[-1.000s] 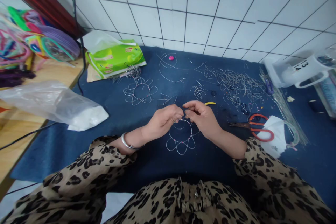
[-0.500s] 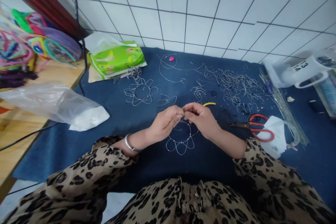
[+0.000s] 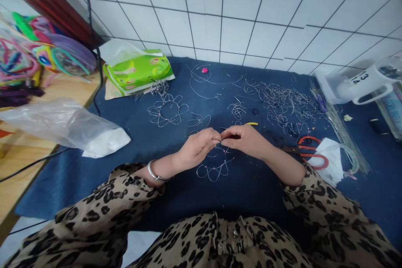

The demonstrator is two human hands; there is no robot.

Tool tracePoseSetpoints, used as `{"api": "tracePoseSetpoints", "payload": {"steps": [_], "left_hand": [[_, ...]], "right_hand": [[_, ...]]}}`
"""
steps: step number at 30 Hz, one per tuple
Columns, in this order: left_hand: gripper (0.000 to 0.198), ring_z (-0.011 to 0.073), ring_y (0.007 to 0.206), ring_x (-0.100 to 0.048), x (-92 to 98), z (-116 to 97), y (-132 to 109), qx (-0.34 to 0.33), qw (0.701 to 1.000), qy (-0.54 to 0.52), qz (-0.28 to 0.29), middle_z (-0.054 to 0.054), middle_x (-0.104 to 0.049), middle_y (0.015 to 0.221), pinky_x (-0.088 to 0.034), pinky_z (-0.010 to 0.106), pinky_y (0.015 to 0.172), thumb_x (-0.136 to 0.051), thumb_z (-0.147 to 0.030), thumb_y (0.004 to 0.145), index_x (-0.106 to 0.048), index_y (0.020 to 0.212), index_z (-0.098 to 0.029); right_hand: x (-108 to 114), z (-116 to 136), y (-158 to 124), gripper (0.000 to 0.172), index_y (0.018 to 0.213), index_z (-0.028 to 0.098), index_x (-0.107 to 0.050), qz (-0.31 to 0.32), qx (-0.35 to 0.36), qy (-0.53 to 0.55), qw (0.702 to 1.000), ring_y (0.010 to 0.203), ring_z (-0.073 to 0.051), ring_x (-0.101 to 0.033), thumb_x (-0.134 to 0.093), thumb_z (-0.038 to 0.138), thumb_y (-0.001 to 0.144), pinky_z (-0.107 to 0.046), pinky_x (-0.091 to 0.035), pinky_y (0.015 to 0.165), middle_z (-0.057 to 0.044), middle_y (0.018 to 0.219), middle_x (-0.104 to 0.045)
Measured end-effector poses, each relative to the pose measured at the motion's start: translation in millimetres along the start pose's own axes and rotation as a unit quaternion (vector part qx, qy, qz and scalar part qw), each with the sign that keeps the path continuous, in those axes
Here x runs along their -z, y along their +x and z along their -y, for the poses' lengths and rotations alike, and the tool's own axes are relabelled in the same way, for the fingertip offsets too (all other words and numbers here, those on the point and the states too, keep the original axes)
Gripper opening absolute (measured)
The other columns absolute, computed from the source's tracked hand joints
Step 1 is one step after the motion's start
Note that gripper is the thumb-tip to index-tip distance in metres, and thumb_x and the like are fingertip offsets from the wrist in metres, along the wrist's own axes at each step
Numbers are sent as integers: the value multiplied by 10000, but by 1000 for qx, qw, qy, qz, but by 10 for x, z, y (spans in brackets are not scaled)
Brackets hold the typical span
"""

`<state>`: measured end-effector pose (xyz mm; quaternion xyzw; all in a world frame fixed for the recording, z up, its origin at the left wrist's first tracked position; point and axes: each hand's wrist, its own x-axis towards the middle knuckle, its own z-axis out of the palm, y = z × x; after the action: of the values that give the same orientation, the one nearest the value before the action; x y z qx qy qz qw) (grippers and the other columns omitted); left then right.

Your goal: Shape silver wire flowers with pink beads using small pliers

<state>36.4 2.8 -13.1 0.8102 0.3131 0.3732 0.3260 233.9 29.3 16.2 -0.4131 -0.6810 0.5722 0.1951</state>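
My left hand (image 3: 198,146) and my right hand (image 3: 246,140) meet at the fingertips over the blue cloth. Between them hangs a wire flower (image 3: 214,168), a ring with pink beads and looped petals. My left hand is closed in a pinch on its upper edge, which the fingers hide. My right thumb and forefinger pinch at the same spot, on the wire. A second wire flower (image 3: 168,110) lies flat to the left, beyond my left wrist. Just behind my right hand shows a yellow-handled tool (image 3: 251,123), mostly covered.
Orange-handled scissors (image 3: 314,157) lie right, partly on white paper (image 3: 329,171). Tangled wire scraps (image 3: 289,102) and a bundle of straight wires (image 3: 347,134) spread behind. A green tissue pack (image 3: 140,71), a plastic bag (image 3: 72,121) and a white mug (image 3: 366,81) stand around the edges.
My right hand has turned and its wrist has shifted slightly right, covering the scissors' tips. The wire flower has tilted a little and moved slightly left. My left hand is nearly still.
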Motion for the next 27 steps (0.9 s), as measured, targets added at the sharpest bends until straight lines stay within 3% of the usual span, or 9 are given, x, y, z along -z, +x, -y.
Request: {"api": "tracePoseSetpoints", "payload": {"steps": [8, 16, 27], "left_hand": [[124, 102, 670, -498, -6, 19, -15, 16, 1000, -7, 15, 7, -515, 737, -442, 242, 633, -395, -195, 930, -506, 883, -167], [126, 91, 646, -477, 0, -1, -14, 45, 998, -19, 36, 0, -514, 727, -426, 230, 602, -392, -207, 934, -503, 888, -172], [94, 65, 532, -454, 14, 19, -15, 95, 990, -103, 12, -39, -463, 634, -417, 214, 532, -420, -202, 930, -495, 969, -161]], "right_hand": [[-22, 13, -23, 112, 746, 164, -643, -6, 12, -64, 998, 622, -88, -494, -609, 271, 754, -230, -376, 580, 14, 700, -575], [-93, -44, -6, 94, 703, 164, -611, -65, 13, -95, 993, 625, -88, -472, -588, 240, 753, -230, -365, 588, 16, 682, -549], [-71, -22, -12, 133, 725, 164, -605, -56, -28, -23, 998, 584, -83, -416, -570, 289, 751, -232, -335, 542, 32, 629, -496]]}}
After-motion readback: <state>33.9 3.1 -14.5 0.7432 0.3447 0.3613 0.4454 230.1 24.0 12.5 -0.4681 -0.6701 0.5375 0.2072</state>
